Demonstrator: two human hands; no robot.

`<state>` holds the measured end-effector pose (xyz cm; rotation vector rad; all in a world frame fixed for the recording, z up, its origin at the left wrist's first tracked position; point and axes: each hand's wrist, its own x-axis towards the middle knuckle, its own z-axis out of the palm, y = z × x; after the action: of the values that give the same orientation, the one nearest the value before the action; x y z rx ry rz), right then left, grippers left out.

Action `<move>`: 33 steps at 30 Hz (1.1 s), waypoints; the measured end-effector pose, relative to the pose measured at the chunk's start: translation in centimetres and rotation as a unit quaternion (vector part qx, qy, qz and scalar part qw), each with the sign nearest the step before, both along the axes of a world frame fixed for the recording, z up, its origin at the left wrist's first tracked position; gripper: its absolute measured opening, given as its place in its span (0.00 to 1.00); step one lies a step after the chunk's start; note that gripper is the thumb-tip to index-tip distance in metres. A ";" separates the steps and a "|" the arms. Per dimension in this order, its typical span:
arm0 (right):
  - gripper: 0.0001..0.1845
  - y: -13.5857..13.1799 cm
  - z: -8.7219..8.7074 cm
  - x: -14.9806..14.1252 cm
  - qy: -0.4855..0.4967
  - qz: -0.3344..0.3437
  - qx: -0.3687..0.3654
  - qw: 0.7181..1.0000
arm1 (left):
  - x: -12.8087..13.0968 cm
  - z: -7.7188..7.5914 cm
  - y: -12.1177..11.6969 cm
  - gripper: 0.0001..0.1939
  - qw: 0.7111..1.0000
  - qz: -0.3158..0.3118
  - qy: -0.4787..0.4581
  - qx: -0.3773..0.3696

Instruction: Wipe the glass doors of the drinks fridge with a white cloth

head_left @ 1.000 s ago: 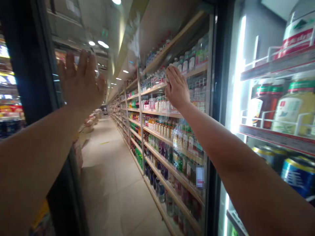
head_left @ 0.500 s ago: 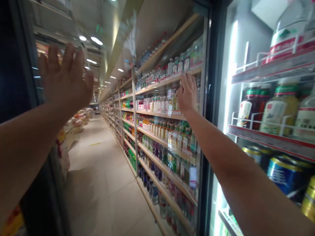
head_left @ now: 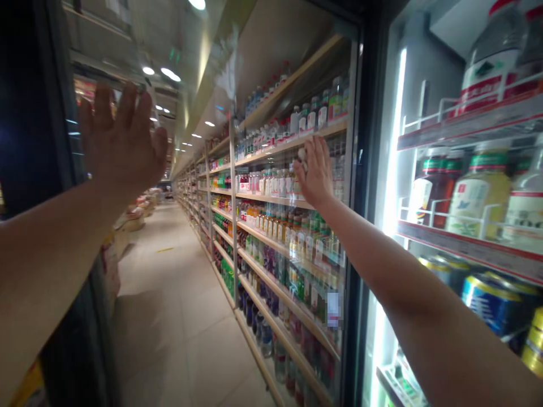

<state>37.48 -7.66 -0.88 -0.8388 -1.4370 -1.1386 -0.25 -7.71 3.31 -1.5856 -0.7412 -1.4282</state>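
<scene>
Both my hands lie flat against a glass cooler door (head_left: pixel 254 68). My left hand (head_left: pixel 121 138) is spread open on the glass near the door's dark left frame (head_left: pixel 51 141). My right hand (head_left: pixel 316 172) presses the glass with fingers stretched upward, close to the door's dark right frame (head_left: pixel 354 226). Neither hand holds anything. To the right of that frame the lit cooler interior shows wire shelves (head_left: pixel 462 237) with tall drink bottles (head_left: pixel 470 192) and cans (head_left: pixel 492 299) below.
Through the glass I see a long shop aisle with a pale tiled floor (head_left: pixel 178 316). Wooden shelves (head_left: pixel 271 249) packed with several rows of bottled drinks run along its right side. Low display bins (head_left: pixel 136 217) stand on its left. Ceiling lights glare overhead.
My right hand has slid right and down across the glass toward the door's right frame. My left hand stayed spread near the left frame. More of the cooler's inside shows now.
</scene>
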 end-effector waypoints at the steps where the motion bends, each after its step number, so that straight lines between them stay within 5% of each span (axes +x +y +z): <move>1: 0.35 -0.1 -0.4 -0.6 -0.047 0.000 -0.011 0.999 | 0.0 0.0 0.1 0.39 1.000 0.000 -0.001 0.002; 5: 0.30 -0.7 -0.3 -0.8 -0.196 0.001 -0.064 0.979 | -0.1 0.0 0.3 0.37 1.000 0.005 0.000 0.003; 11: 0.33 0.9 0.8 -0.6 0.040 -0.004 0.003 0.999 | -0.2 0.0 0.2 0.37 1.000 0.008 -0.001 -0.006; 17: 0.37 0.5 -1.7 -3.6 -0.028 -0.031 -0.014 0.999 | -0.3 0.1 0.5 0.39 1.000 -0.001 0.004 -0.003; 23: 0.35 -0.1 -1.6 -3.9 -0.011 -0.021 -0.044 0.999 | -0.2 0.0 0.4 0.37 1.000 -0.009 -0.001 -0.005; 28: 0.32 -0.2 -0.4 -4.8 -0.003 -0.044 -0.061 0.997 | -0.1 -0.2 0.3 0.37 1.000 -0.001 -0.003 -0.008; 33: 0.31 0.6 3.3 -5.9 -0.009 -0.046 -0.065 0.997 | -0.2 -0.1 0.4 0.37 1.000 0.002 0.003 -0.005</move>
<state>31.59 -7.09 2.45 -0.9956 -1.5128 -1.1328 -0.49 -7.35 3.16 -1.5940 -0.7490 -1.4194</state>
